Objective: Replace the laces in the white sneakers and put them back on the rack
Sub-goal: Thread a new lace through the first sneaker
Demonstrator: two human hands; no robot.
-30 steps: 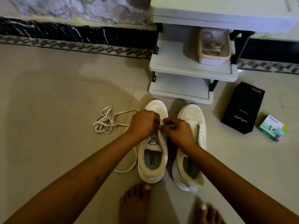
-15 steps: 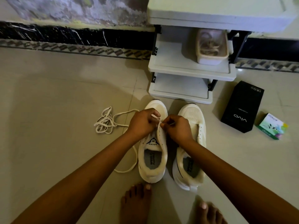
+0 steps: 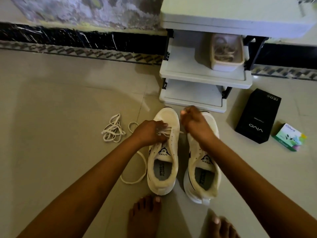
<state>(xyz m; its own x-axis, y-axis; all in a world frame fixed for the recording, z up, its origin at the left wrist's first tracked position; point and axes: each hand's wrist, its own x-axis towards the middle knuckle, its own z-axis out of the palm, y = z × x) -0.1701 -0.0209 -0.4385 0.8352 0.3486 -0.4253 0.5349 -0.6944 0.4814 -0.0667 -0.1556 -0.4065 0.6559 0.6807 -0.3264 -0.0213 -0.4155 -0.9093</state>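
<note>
Two white sneakers stand side by side on the floor, toes toward the rack: the left sneaker point(image 3: 163, 162) and the right sneaker point(image 3: 203, 170). My left hand point(image 3: 150, 133) rests on the left sneaker's eyelets and pinches the white lace point(image 3: 163, 132) crossing there. My right hand point(image 3: 193, 122) is raised over the right sneaker's toe with its fingers curled around the lace's end. The lace's other part loops on the floor left of the sneaker point(image 3: 133, 176).
A white two-shelf rack point(image 3: 202, 78) stands just beyond the sneakers, with a tub of laces point(image 3: 226, 54) on its upper shelf. A loose lace bundle point(image 3: 113, 130) lies left. A black box point(image 3: 259, 115) and a small green box point(image 3: 289, 136) lie right. My bare feet are near.
My right hand has moved up and to the right, away from the left sneaker's eyelets, drawing the lace out. My left hand has stayed on the eyelets.
</note>
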